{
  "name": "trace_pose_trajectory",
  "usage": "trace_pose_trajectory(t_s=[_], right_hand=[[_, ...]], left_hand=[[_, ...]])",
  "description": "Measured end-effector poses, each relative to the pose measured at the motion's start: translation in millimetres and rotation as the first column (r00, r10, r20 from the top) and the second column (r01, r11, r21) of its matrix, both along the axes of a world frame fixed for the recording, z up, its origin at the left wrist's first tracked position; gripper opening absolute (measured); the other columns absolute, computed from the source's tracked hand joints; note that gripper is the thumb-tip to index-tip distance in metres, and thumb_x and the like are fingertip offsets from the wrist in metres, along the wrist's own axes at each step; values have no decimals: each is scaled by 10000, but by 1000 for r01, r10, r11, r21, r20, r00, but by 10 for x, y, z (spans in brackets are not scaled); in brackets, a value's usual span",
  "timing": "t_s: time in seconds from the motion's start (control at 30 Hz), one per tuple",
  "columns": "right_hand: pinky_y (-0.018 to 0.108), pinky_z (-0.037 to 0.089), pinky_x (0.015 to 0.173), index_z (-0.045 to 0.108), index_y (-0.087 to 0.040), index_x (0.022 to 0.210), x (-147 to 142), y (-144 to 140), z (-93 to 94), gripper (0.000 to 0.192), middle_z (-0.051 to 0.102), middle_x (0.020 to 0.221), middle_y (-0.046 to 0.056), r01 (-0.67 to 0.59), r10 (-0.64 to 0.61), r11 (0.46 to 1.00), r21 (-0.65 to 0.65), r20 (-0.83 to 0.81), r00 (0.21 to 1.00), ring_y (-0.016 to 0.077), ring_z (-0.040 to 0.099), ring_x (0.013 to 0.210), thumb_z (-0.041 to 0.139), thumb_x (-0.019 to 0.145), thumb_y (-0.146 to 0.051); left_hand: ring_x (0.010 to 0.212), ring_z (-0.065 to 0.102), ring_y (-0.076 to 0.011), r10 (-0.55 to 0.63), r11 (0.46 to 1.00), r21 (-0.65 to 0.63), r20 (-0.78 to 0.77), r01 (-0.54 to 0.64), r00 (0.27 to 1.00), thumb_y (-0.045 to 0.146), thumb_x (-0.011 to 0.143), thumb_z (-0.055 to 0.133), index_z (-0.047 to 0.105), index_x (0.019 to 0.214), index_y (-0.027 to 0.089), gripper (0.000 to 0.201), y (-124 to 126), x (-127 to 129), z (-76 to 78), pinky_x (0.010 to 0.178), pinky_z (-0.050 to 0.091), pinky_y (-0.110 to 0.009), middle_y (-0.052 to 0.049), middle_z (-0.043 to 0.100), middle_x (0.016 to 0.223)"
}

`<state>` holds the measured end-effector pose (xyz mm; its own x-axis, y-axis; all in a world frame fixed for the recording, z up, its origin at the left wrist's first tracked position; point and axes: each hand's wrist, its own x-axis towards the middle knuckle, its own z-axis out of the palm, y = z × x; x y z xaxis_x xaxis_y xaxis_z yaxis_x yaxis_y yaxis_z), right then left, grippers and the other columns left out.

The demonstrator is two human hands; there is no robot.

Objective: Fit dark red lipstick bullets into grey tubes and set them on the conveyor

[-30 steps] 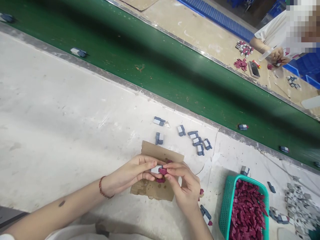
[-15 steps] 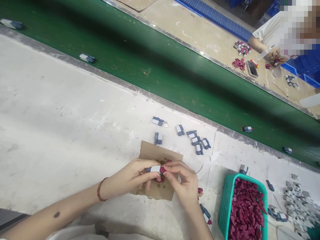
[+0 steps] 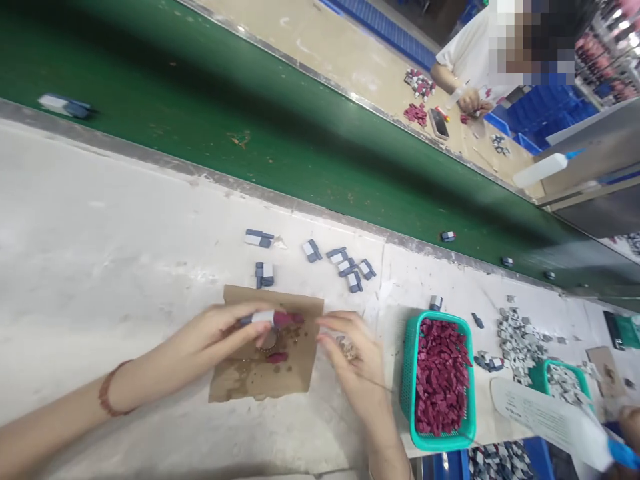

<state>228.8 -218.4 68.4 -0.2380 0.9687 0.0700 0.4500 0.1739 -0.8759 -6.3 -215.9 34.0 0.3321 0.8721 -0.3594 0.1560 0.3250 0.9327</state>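
Pinching a grey-and-maroon piece (image 3: 273, 318) in left hand (image 3: 210, 333), no legible writing.

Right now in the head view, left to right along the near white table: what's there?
left hand pinching a grey-white-maroon piece → cardboard scrap → right hand, nothing in its fingers → teal basket of maroon pieces → pile of grey pieces → second teal basket
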Motion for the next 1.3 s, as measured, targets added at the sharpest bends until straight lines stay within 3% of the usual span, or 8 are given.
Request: trace_pose_trajectory(t_s=[0.17,0.33,0.57,0.7,0.9,1.03,1.17,1.3], right_hand=[[394,502,792,685,-215,877,960,-59,85,179,700,898,77,436,-479,877,203,429,765,251,638,864,516,888,-273],[439,498,802,688,-175,943,1489,-27,-109,247,720,954,124,459,-430,880,120,610,666,291,651,876,530,827,-326],[401,515,685,664,-193,805,1453,13,-209,202,697,813,103,406,-435,895,185,566,701,263,638,718,512,796,-325],[403,527,665,647,-204,783,1477,25,-237,181,698,737,80,515,-495,853,82,438,751,263,653,677,565,736,-359],[373,560,685,686,-187,791,1530,37,-200,304,731,754,72,653,-643,743,-151,111,758,246,684,712,734,644,-449],[320,560,633,729,-186,886,1382,-11,-17,356,729,799,51,692,-743,658,-298,-106,661,195,663,663,776,642,-442],[268,543,591,756,-192,889,1062,-70,151,326,715,752,38,558,-718,684,-469,-299,629,159,639,624,829,633,-380],[257,546,599,761,-194,808,721,-75,161,258,715,716,41,377,-615,766,-520,-425,664,152,643,621,833,649,-384]], left_hand=[[787,618,-240,187,936,349,-361,-54,913,469,893,497,517,1038,224,285,637,-149,182,683,401,-261,-24,696,822],[932,605,-264,237,884,465,-547,56,803,421,912,476,546,1059,165,304,1473,-198,137,785,414,-270,-88,703,1058],[1218,486,-344,271,796,589,-557,143,785,431,867,494,654,1074,109,415,2130,-182,-190,1047,326,-396,-175,612,1262],[1224,444,-370,278,698,684,-532,211,800,467,882,438,649,1120,118,473,1937,-280,-183,1052,298,-481,-197,600,1231],[1058,556,-328,-82,765,488,-574,421,815,532,835,527,686,1069,187,446,1326,-399,-48,932,388,-358,-131,633,1125],[997,592,-302,-99,799,457,-540,390,836,513,846,516,696,1066,178,440,1138,-394,-90,904,407,-322,-116,647,1100],[1018,595,-320,12,857,457,-479,238,878,619,824,474,676,1087,195,539,1036,-348,-113,925,442,-386,-118,666,1133],[1031,631,-308,193,965,218,-198,-148,961,659,748,608,641,1116,206,584,851,-261,12,898,519,-382,-115,688,1181]])
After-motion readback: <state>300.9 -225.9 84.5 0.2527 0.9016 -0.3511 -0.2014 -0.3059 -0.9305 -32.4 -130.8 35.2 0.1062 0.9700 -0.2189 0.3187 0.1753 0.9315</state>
